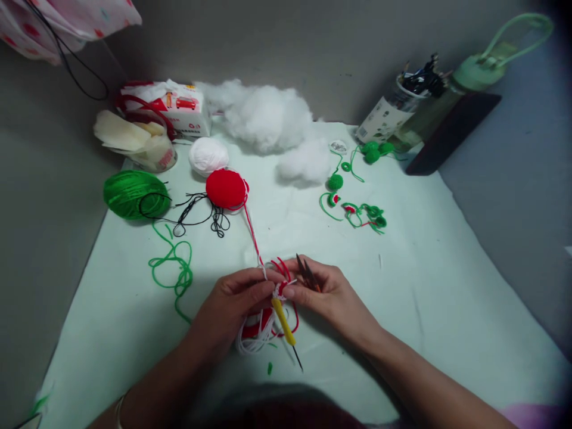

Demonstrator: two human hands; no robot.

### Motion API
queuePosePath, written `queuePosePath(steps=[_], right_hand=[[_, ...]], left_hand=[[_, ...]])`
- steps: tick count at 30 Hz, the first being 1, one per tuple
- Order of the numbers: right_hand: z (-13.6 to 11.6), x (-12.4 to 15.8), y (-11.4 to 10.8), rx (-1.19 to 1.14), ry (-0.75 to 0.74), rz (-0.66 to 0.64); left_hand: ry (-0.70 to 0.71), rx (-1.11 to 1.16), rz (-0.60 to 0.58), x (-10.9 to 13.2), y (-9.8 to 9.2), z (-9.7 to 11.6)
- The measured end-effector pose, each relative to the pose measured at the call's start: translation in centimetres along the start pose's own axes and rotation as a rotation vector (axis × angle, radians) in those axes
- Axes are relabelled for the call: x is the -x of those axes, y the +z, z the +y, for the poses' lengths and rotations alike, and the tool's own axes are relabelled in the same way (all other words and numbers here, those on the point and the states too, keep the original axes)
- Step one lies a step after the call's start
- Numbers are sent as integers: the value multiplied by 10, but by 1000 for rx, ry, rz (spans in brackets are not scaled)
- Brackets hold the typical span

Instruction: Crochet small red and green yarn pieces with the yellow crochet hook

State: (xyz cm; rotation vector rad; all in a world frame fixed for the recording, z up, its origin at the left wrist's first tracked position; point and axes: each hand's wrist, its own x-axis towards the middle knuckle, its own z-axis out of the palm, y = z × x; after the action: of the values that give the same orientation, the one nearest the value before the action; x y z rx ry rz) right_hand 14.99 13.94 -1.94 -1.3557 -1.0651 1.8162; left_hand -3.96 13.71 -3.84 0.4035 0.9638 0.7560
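Note:
Both hands meet over the lower middle of the table. My left hand (241, 298) is closed, thumb and fingers pinching the left side of a small red-and-white crocheted piece (280, 290). My right hand (322, 292) pinches the piece's right side, with dark-bladed scissors (308, 273) tucked against its fingers. Just below the piece lies a yellow-handled crochet hook (283, 322), its thin metal end pointing down. Beneath my left hand is a loose bundle of white yarn (255, 341) with some red. Red and white strands run up from the fingers to a red yarn ball (227, 189).
Green yarn (134, 195), white yarn (208, 157) and black cord (192, 211) lie at left. White stuffing (268, 116), a tissue pack (187, 110) and a cup (154, 152) stand behind. Small green crocheted pieces (335, 182), a pen holder (386, 116) and a bottle (478, 71) are at right.

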Motion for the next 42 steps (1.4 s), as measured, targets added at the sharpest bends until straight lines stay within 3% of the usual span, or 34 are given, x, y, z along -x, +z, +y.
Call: queuePosePath(steps=[9, 16, 21, 26, 33, 42], right_hand=[[8, 2, 7, 53, -183, 212], [11, 3, 6, 23, -209, 188], [0, 0, -4, 44, -145, 131], [-12, 11, -27, 335, -172, 135], [-22, 29, -34, 1015, -492, -79], [-12, 27, -21, 1315, -701, 51]], left_hand=[[1, 18, 51, 0, 3, -1], [-61, 34, 39, 0, 4, 0], [-62, 57, 51, 0, 5, 2], [0, 78, 107, 0, 6, 5], [84, 12, 156, 1, 2, 0], [121, -16, 180, 3, 4, -1]])
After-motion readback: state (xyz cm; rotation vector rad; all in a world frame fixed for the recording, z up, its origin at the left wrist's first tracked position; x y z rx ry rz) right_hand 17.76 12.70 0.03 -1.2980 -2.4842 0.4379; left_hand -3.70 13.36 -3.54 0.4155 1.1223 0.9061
